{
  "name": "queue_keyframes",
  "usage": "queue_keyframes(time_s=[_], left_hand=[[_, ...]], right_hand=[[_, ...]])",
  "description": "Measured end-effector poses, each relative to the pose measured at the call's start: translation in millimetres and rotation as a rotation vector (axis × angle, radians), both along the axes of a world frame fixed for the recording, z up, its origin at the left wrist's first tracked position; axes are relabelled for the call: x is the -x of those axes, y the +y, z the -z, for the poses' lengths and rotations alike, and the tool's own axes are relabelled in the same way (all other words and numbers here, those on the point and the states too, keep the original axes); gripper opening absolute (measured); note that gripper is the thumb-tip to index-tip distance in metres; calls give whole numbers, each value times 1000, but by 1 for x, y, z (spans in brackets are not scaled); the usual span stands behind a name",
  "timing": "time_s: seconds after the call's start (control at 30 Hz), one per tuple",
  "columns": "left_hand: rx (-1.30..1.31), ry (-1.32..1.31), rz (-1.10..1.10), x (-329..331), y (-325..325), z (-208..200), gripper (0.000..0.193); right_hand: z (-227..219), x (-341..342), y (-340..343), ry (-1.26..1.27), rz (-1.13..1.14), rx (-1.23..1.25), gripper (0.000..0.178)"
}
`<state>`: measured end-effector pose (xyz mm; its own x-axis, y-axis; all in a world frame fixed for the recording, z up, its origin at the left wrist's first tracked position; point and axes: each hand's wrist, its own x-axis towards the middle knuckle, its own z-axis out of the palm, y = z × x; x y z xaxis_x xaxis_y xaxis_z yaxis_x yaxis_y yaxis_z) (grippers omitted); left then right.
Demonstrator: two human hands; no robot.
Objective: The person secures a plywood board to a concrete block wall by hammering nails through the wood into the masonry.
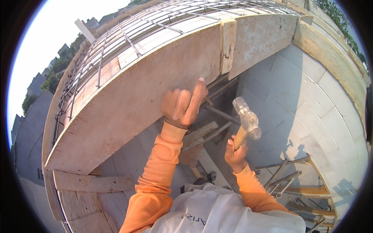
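Observation:
My left hand (183,105) is closed into a fist against the face of a long plywood form board (128,101), thumb tip pressed near the board's right end; a small nail seems pinched there, too small to confirm. My right hand (235,155) grips the wooden handle of a hammer (245,121), whose worn steel head is raised a little to the right of the left hand. Both arms wear orange sleeves.
A vertical wooden cleat (227,46) joins this board to another panel (262,37). Behind the board lies a rebar mesh (155,23) over white blocks. A white block wall (311,105) curves to the right. Steel props (285,178) and timber braces stand below.

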<state>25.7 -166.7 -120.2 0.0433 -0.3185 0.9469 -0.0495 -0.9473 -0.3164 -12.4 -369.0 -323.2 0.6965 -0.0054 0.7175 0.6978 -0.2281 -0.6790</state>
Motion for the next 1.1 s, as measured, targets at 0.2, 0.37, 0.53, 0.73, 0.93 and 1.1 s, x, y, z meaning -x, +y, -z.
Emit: queue_keyframes(time_s=[0.2,0.37,0.53,0.73,0.93,1.1], left_hand=[[2,22,-8,-2,2,2,31],[-19,10,-22,-3,2,2,33],[-36,-10,-43,-5,2,2,36],[-51,-6,-93,-8,-2,-4,31],[-72,-30,-129,-10,-2,-6,29],[-65,15,-153,-7,-6,-7,28]], right_hand=[[-21,-4,-2,-55,-13,15,23],[-21,-7,-1,-43,-60,-27,27],[-37,-19,4,-138,-158,-92,32],[-48,-28,14,-159,-282,-128,38],[-62,-25,23,-164,-228,-103,35],[-58,-32,28,-254,-239,-22,37]])
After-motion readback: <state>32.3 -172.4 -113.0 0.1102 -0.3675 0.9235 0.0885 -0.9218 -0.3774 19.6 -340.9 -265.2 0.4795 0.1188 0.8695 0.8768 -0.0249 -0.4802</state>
